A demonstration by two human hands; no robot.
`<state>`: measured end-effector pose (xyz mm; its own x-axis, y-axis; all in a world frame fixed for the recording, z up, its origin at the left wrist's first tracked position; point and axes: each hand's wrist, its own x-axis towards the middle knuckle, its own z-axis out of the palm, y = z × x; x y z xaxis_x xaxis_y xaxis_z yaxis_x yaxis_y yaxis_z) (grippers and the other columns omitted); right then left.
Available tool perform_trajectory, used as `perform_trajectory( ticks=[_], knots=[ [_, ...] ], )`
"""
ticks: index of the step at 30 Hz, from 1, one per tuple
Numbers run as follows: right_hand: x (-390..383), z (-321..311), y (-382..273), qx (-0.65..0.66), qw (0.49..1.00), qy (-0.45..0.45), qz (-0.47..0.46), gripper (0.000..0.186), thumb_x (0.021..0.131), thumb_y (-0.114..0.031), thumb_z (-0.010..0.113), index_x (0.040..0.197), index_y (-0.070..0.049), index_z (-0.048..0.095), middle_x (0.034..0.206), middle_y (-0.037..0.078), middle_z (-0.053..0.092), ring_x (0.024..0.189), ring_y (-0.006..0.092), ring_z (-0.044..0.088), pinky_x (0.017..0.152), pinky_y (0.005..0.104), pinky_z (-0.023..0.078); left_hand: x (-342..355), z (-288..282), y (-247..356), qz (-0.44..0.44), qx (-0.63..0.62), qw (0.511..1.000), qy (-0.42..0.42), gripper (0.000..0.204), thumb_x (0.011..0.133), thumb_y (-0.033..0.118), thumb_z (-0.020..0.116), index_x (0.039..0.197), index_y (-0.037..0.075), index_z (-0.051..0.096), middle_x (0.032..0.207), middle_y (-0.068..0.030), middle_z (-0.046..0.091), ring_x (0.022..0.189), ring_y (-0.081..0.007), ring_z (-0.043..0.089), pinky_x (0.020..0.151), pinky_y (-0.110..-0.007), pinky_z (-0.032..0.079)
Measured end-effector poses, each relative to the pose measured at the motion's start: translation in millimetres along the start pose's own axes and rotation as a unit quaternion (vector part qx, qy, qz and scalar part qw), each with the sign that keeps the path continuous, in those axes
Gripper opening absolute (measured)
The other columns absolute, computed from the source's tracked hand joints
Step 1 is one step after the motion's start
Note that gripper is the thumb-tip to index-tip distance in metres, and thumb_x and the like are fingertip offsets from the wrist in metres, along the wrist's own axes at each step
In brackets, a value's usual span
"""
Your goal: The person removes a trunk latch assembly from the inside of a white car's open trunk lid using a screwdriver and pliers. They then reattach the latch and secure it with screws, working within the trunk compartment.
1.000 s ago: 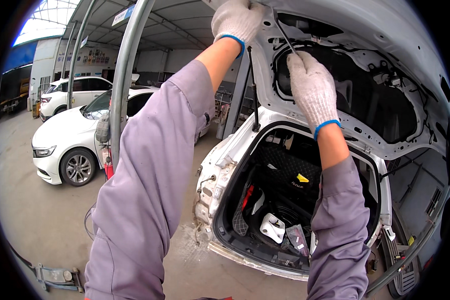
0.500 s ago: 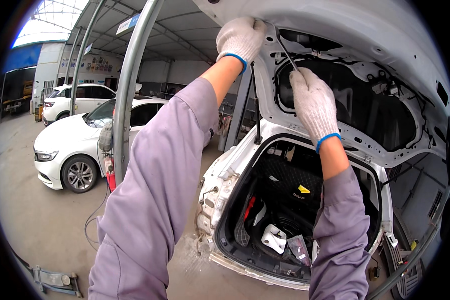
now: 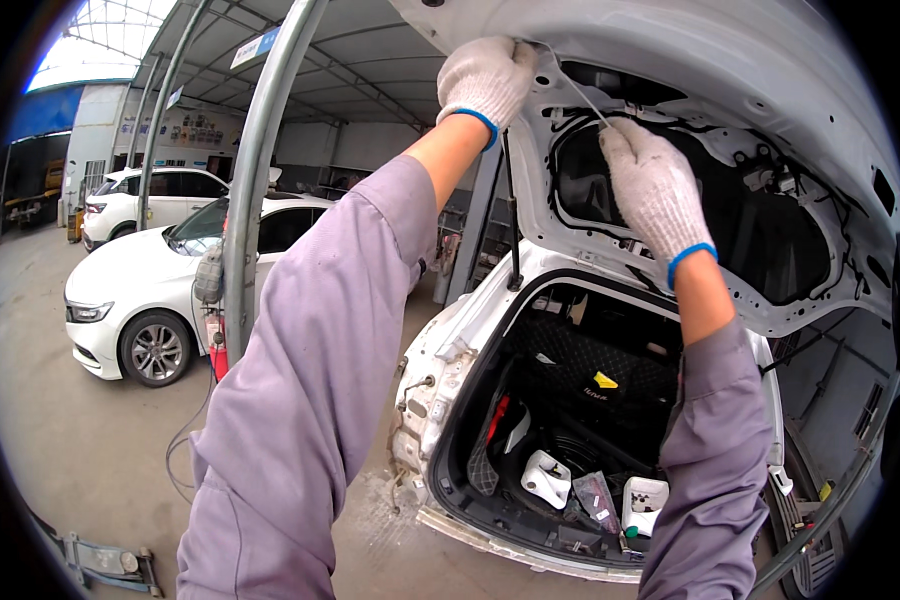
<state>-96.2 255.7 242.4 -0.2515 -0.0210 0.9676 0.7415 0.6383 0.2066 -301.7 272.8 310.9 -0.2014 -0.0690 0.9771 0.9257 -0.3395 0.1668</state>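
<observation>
My left hand point(image 3: 480, 82), in a white knit glove with a blue cuff, is raised to the underside of the open white tailgate point(image 3: 730, 55), its fingers curled around the upper end of a thin metal rod point(image 3: 575, 85). My right hand point(image 3: 650, 190), gloved the same way, grips the rod's lower end in front of the tailgate's dark window. The rod slants down to the right between the two hands. Exactly what the left fingertips touch is hidden. Below, the open trunk point(image 3: 475, 520) holds white plastic containers point(image 3: 546, 478), a plastic packet point(image 3: 595, 500) and a yellow item point(image 3: 605, 380).
Steel posts point(image 3: 250, 200) stand to my left, with white cars point(image 3: 130, 290) beyond them and a hose point(image 3: 185, 440) beside. A floor jack point(image 3: 110, 565) lies at lower left. A gas strut point(image 3: 513, 220) runs beside the tailgate opening. Metal rails point(image 3: 820, 500) are at lower right.
My right hand has shifted to the right, and the rod with it. The left hand appears slightly lower in the picture. A second white container now shows beside the right forearm.
</observation>
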Motion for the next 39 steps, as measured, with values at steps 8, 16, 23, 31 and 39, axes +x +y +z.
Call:
perform_trajectory(
  ticks=[8, 16, 23, 31, 39],
  knots=[
    [16, -11, -1, -0.130, 0.987, -0.070, -0.056, 0.030, 0.099, -0.023, 0.048, 0.108, -0.002, 0.067, 0.098, 0.019, 0.069, 0.095, 0.0376, 0.065, 0.083, 0.0444, 0.054, -11, 3, -14, 0.061, -0.082, 0.994, 0.028, 0.041, 0.086, 0.036, 0.055, 0.106, 0.005, 0.072, 0.091, -0.0234, 0.071, 0.089, -0.0413, 0.068, 0.083, -0.048, 0.054],
    [31, 1, 0, -0.398, 0.860, -0.239, -0.211, 0.025, 0.094, -0.017, 0.051, 0.092, 0.004, 0.064, 0.096, 0.026, 0.066, 0.092, 0.0394, 0.064, 0.083, 0.0442, 0.052, 2, 22, -28, 0.269, 0.181, 0.941, 0.101, 0.019, 0.086, 0.021, 0.056, 0.079, 0.008, 0.069, 0.072, -0.0152, 0.068, 0.068, -0.0299, 0.070, 0.057, -0.045, 0.055],
    [32, 4, -8, -0.342, 0.912, -0.194, -0.120, 0.030, 0.101, -0.018, 0.042, 0.100, 0.007, 0.058, 0.096, 0.030, 0.066, 0.094, 0.0453, 0.064, 0.084, 0.0504, 0.051, 5, 35, -40, 0.265, 0.102, 0.946, 0.159, 0.022, 0.086, 0.025, 0.057, 0.083, 0.007, 0.069, 0.075, -0.0165, 0.067, 0.067, -0.0343, 0.067, 0.059, -0.048, 0.052],
    [50, 7, 12, -0.434, 0.837, -0.235, -0.239, 0.031, 0.101, -0.021, 0.045, 0.098, 0.006, 0.060, 0.093, 0.031, 0.065, 0.092, 0.0451, 0.064, 0.085, 0.0502, 0.051, -3, 18, -17, 0.106, -0.136, 0.981, 0.088, 0.033, 0.091, 0.031, 0.052, 0.097, 0.005, 0.072, 0.091, -0.0234, 0.070, 0.090, -0.0404, 0.067, 0.083, -0.051, 0.051],
    [64, -23, 19, -0.382, 0.900, -0.065, -0.198, 0.017, 0.089, -0.004, 0.051, 0.101, 0.006, 0.060, 0.096, 0.029, 0.068, 0.094, 0.0428, 0.068, 0.083, 0.0477, 0.055, -14, 5, -7, 0.022, -0.277, 0.961, 0.004, 0.041, 0.092, 0.038, 0.053, 0.106, 0.005, 0.073, 0.099, -0.0253, 0.070, 0.099, -0.0405, 0.067, 0.089, -0.047, 0.050]
  ],
)
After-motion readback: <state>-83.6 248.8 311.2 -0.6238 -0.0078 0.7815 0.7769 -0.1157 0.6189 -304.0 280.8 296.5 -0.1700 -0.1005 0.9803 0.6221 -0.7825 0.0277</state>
